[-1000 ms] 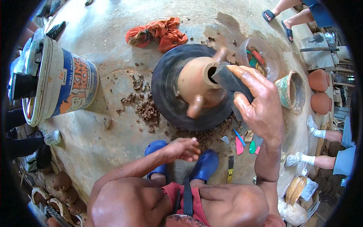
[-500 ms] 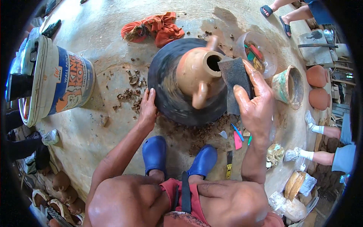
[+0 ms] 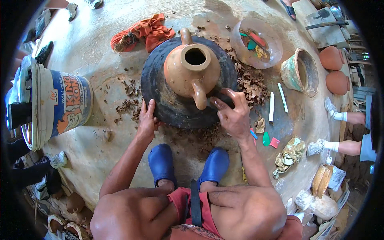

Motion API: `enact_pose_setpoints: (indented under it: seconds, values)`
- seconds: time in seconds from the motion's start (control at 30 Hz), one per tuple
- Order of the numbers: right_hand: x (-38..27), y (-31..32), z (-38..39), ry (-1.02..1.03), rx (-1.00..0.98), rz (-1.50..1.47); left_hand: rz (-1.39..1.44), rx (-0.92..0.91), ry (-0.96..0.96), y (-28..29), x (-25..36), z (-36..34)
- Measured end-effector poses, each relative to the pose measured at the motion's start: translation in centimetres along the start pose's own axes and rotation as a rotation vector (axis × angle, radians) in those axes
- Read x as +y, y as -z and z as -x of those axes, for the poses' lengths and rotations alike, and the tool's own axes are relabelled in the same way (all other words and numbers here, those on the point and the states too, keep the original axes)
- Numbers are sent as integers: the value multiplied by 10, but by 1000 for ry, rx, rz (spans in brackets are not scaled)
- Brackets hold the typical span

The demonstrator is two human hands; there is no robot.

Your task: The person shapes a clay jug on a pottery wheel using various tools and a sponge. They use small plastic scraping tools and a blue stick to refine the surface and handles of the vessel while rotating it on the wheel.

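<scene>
A brown clay pot (image 3: pixel 176 76) with a round open mouth and two spout-like handles stands upright on a dark round turntable (image 3: pixel 152 80) in front of me. At the turntable's near left edge rests my left hand (image 3: pixel 147 124), its fingers apart against the rim. My right hand (image 3: pixel 235 114) is curled over the near right part of the turntable, close beside the pot's near handle (image 3: pixel 199 95). Something dark shows between its thumb and fingers; whether that is a held piece or the turntable's surface behind, I cannot make out.
Clay shavings (image 3: pixel 252 86) surround the turntable. To the right are a clear tub of tools (image 3: pixel 240 52), a stained pot (image 3: pixel 292 72), white sticks (image 3: pixel 272 107) and a crumpled cloth (image 3: pixel 290 156). A paint bucket (image 3: pixel 72 98) lies left; an orange cloth (image 3: pixel 154 34) lies beyond.
My right hand has come down and left from the pot's mouth, and the dark grey sheet it held there no longer shows plainly. The view has shifted, and the pot appears more upright.
</scene>
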State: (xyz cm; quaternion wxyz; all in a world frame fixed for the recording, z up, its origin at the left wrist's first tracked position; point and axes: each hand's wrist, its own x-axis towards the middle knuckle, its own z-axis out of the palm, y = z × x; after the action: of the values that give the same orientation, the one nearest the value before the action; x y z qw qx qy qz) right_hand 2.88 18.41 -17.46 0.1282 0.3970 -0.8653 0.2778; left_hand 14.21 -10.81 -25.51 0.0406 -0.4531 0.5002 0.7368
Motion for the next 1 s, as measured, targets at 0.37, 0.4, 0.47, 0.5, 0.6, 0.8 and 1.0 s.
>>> enact_pose_setpoints:
  seconds: [0.37,0.4,0.47,0.5,0.6,0.8,1.0]
  values:
    - [-27,-57,7,-678,227,-522,93,-324,337,-40,-60,64]
    - [-40,-48,-5,-721,236,-603,85,-316,417,-40,-59,69]
    - [-49,-39,-17,-700,287,-640,63,-387,383,-26,-57,57]
    - [-48,-35,-20,-674,342,-666,93,-345,336,-25,-49,53]
    - [-52,-20,-38,-640,295,-612,129,-90,197,-7,-27,32]
    - [-75,-20,-27,-213,306,-184,104,-71,150,14,-6,-8]
    - [-21,-42,21,75,72,89,117,-37,99,17,-13,-11]
